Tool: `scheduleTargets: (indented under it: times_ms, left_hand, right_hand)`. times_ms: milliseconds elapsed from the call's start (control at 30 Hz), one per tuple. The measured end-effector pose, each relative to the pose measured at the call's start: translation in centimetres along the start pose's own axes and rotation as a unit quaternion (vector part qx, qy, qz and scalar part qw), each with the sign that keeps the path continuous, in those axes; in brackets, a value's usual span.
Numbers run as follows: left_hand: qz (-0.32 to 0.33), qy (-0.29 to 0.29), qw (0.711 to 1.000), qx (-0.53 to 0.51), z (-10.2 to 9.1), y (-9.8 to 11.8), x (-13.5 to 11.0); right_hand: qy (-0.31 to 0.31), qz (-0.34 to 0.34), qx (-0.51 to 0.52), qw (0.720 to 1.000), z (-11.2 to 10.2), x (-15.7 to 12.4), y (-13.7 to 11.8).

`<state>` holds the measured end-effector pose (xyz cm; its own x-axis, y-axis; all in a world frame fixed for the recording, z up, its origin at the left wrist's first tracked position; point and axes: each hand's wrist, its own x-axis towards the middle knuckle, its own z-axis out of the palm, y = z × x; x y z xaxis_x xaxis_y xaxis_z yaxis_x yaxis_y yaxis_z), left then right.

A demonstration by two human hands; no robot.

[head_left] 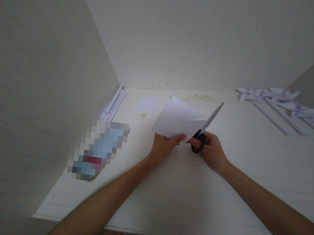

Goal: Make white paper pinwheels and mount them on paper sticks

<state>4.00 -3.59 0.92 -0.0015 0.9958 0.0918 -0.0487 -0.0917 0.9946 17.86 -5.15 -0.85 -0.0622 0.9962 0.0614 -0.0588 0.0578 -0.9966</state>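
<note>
A white sheet of paper [178,116] is pinched at its lower edge by my left hand [166,144], thumb on top. It is raised at an angle over the white table. In my right hand [212,150] I hold a pair of scissors [211,117] with black handles, fingers through the loops. The blades point up and away, along the right edge of the paper. Whether the blades are parted around the paper I cannot tell.
Rolled paper tubes [114,104] lie along the left wall. A small paper square [146,103] sits near the back, with thin yellowish bits [141,116] beside it. A pixelated object [100,152] is at left. Several paper pinwheels [299,110] on paper sticks lie at back right.
</note>
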Motion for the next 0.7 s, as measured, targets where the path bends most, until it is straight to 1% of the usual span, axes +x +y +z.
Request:
scheduleTargets:
  times_ms: [133, 267, 467, 600, 700]
  left_hand:
    - [-0.003, 0.013, 1.0, -0.003, -0.04, 0.12, 0.06]
    - [0.001, -0.004, 1.0, 0.004, -0.04, -0.06, 0.03]
    - [0.006, -0.018, 1.0, 0.017, -0.04, -0.09, -0.02]
    - [0.006, -0.019, 1.0, 0.017, 0.01, 0.05, -0.09]
    - [0.006, -0.021, 1.0, 0.019, -0.01, 0.14, -0.16]
  right_hand:
    - [0.017, -0.003, -0.045, 0.999, 0.2, -0.12, -0.51]
    - [0.027, 0.005, -0.055, 0.998, 0.09, -0.07, -0.24]
    - [0.006, 0.003, -0.031, 0.999, -0.18, 0.09, 0.3]
    - [0.01, 0.011, -0.021, 1.0, -0.09, 0.19, 0.14]
    - [-0.007, 0.019, -0.023, 1.0, 0.02, 0.18, -0.19]
